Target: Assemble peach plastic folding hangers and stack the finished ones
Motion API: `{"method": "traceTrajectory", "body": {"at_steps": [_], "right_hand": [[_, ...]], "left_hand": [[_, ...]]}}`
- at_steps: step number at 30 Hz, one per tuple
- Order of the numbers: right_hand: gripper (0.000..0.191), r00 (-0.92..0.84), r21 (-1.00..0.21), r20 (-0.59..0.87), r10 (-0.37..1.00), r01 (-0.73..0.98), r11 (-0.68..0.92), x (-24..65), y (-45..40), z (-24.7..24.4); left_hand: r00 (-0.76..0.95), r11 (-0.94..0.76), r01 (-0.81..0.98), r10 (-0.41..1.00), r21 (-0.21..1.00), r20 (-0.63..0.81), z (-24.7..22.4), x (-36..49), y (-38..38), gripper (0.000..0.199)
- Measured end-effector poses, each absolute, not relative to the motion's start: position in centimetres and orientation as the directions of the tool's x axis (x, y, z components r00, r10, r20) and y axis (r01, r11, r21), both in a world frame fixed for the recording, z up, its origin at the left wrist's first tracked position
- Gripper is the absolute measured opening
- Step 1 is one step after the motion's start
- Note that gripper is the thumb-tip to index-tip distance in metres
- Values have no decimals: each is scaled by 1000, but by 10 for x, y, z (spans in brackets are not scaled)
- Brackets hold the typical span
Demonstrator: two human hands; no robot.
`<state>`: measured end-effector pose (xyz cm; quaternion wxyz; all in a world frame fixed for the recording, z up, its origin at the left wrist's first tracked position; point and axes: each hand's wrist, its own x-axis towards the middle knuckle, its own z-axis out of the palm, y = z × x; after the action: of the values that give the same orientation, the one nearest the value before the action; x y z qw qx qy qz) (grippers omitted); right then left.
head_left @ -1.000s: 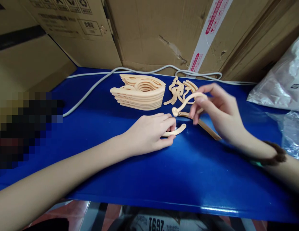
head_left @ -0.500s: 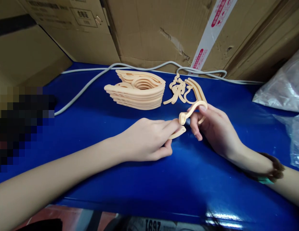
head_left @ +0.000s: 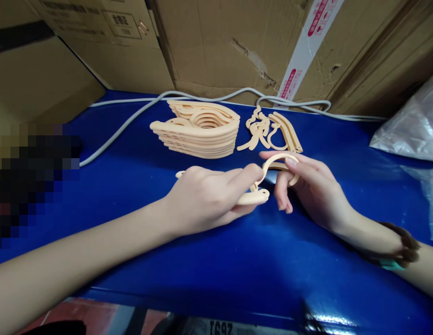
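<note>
My left hand (head_left: 214, 197) is closed around a cream plastic hanger arm (head_left: 253, 197); its rounded end with a hole sticks out past my fingers, and a tip shows behind the knuckles. A curved cream hanger hook (head_left: 277, 158) is pinched in my right hand (head_left: 314, 184), the thumb on its bend. The hook's lower end meets the arm at my left fingertips, which partly hide the joint. Beyond my hands sits a stack of folded hangers (head_left: 202, 137). To its right lie several loose hooks (head_left: 260, 130) and a few loose arms (head_left: 289, 132).
The blue tabletop (head_left: 209, 274) lies under everything. A grey cable (head_left: 123, 128) runs along its back, before cardboard boxes (head_left: 209, 51). On the right rests a clear plastic bag (head_left: 408, 121). A dark, pixelated shape (head_left: 35, 186) is at the left.
The hook's end has moved down and left onto the hanger arm, and my left fingers now press there. More of the arm shows on both sides of my left hand.
</note>
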<state>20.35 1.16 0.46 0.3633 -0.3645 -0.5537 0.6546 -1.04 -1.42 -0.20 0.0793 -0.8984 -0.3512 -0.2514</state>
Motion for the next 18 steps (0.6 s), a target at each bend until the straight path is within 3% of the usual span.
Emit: {"method": "traceTrajectory", "body": {"at_steps": [10, 15, 18], "right_hand": [[35, -565, -987, -98, 819, -47, -151, 206, 14, 4], [54, -637, -986, -80, 766, -63, -156, 209, 16, 5], [52, -654, -985, -29, 756, -110, -133, 211, 16, 2]], "left_hand": [[701, -733, 654, 496, -185, 512, 4, -6, -11, 28], [680, -764, 646, 565, -16, 467, -1, -7, -15, 20], [667, -774, 630, 581, 64, 466, -4, -9, -16, 21]]}}
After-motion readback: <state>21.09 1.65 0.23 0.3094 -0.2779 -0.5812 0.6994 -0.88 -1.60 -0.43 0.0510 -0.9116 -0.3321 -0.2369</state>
